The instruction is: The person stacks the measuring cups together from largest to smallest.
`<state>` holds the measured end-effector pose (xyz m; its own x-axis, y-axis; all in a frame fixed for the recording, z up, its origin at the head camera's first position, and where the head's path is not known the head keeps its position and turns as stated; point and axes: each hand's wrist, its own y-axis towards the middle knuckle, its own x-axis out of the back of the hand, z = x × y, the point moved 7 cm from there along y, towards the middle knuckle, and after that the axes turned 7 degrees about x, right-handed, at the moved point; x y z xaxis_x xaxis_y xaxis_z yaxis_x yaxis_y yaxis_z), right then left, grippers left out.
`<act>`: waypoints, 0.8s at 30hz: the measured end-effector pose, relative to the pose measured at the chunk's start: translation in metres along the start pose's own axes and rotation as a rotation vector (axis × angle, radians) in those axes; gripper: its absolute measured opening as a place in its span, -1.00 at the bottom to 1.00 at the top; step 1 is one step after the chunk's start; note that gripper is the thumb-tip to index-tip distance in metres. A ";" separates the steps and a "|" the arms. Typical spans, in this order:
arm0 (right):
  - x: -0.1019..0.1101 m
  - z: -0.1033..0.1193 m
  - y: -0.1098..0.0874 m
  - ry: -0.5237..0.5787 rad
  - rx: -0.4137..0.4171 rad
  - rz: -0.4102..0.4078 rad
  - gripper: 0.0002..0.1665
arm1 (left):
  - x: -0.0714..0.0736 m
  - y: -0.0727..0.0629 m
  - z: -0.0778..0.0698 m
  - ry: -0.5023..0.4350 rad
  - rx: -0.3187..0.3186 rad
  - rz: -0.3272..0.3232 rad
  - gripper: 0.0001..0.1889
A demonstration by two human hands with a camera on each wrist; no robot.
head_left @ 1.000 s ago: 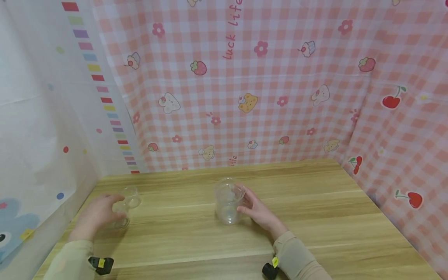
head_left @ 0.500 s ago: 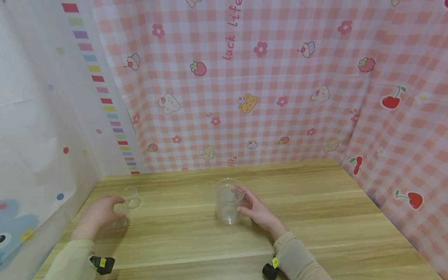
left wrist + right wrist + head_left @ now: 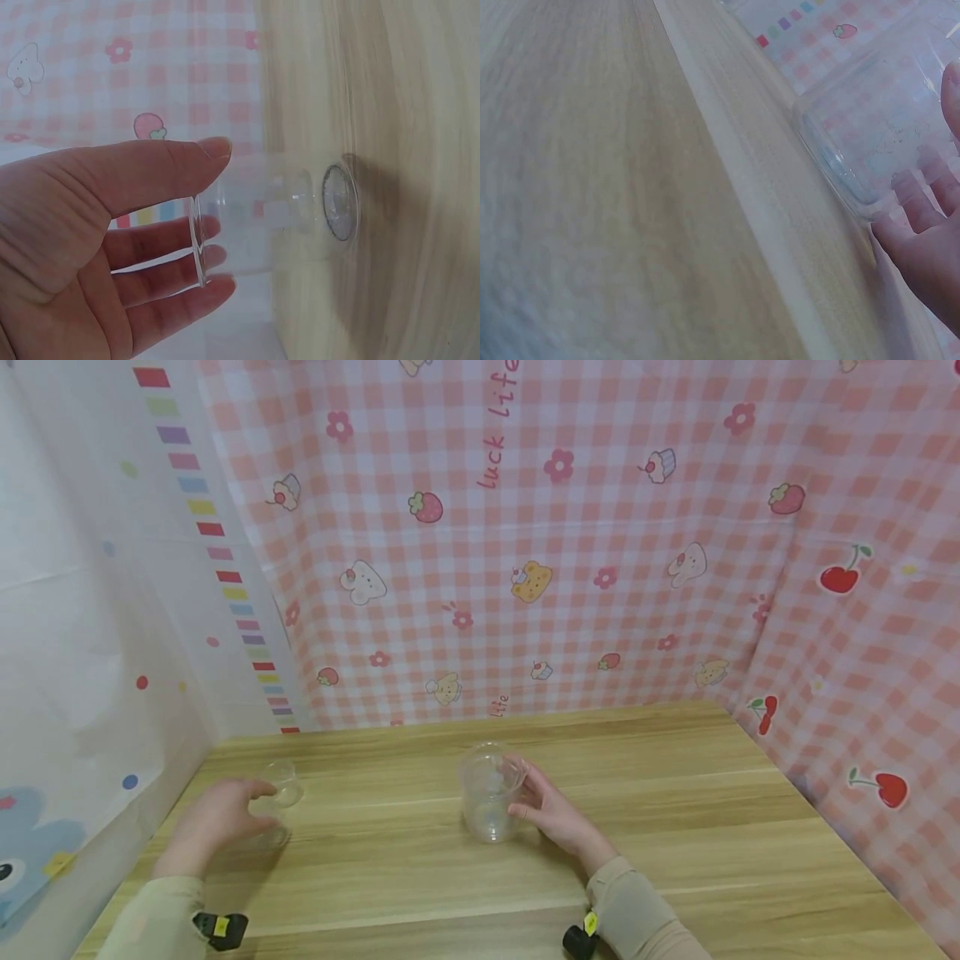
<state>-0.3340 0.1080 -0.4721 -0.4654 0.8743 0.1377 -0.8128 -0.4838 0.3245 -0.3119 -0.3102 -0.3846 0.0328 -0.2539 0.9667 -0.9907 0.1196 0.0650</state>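
Observation:
My left hand (image 3: 217, 820) is at the left of the table, its thumb and fingers gripping a small clear cup (image 3: 251, 240) round the rim. In the left wrist view that cup's base is close to the wood; whether it touches I cannot tell. Just behind this hand stands a second small clear cup (image 3: 287, 789), partly overlapped by the fingertips. Near the middle, a larger clear plastic cup (image 3: 483, 806) stands upright. From its right side my right hand (image 3: 553, 814) holds it, thumb in front and fingers curled behind, showing through the clear wall.
The wooden table (image 3: 420, 893) lies under both hands. A pink checked cloth (image 3: 600, 527) hangs at the back and right, and a white sheet (image 3: 67, 568) at the left. Black wrist cameras (image 3: 225, 930) sit at both sleeves.
My left hand has shifted slightly to the right with the small clear cup in its grip. My right hand and the larger cup have stayed put.

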 end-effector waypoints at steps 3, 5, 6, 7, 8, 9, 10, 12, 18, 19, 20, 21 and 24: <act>0.000 0.000 0.000 0.001 0.006 0.002 -0.13 | 0.000 0.000 -0.004 -0.010 -0.015 -0.004 -0.48; 0.000 0.000 0.000 0.001 0.005 0.003 -0.12 | 0.000 0.000 -0.008 -0.017 -0.027 -0.007 -0.48; 0.000 0.000 0.000 0.002 0.005 0.003 -0.12 | 0.000 0.000 -0.010 -0.022 -0.036 -0.008 -0.48; 0.000 0.000 0.000 0.001 0.005 0.004 -0.12 | 0.000 0.000 -0.012 -0.023 -0.044 -0.010 -0.48; 0.000 0.000 0.000 0.002 0.004 0.004 -0.12 | 0.000 0.000 -0.014 -0.025 -0.049 -0.010 -0.47; 0.000 -0.001 0.000 0.002 0.003 0.004 -0.12 | -0.001 0.000 -0.015 -0.027 -0.055 -0.011 -0.47; 0.000 -0.001 0.000 0.000 0.001 0.003 -0.12 | -0.001 0.000 -0.018 -0.028 -0.063 -0.013 -0.48; 0.001 -0.001 0.000 -0.005 -0.002 0.002 -0.13 | -0.001 0.000 -0.022 -0.025 -0.076 -0.016 -0.49; 0.000 0.000 0.000 -0.009 0.004 0.007 -0.12 | 0.000 -0.001 -0.036 -0.026 -0.120 -0.028 -0.50; 0.000 0.000 0.001 -0.009 0.007 0.009 -0.12 | 0.001 -0.002 -0.038 -0.028 -0.123 -0.029 -0.50; 0.000 0.001 0.001 -0.009 0.010 0.010 -0.12 | 0.001 -0.002 -0.041 -0.031 -0.125 -0.026 -0.49; 0.000 0.001 0.000 -0.011 0.013 0.011 -0.12 | 0.001 -0.002 -0.043 -0.034 -0.125 -0.024 -0.49; 0.000 0.001 0.000 -0.011 0.015 0.011 -0.12 | 0.001 -0.003 -0.050 -0.033 -0.126 -0.018 -0.49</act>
<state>-0.3339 0.1075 -0.4713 -0.4702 0.8695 0.1511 -0.8024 -0.4925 0.3369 -0.3026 -0.2628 -0.3711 0.0440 -0.2885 0.9565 -0.9655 0.2337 0.1149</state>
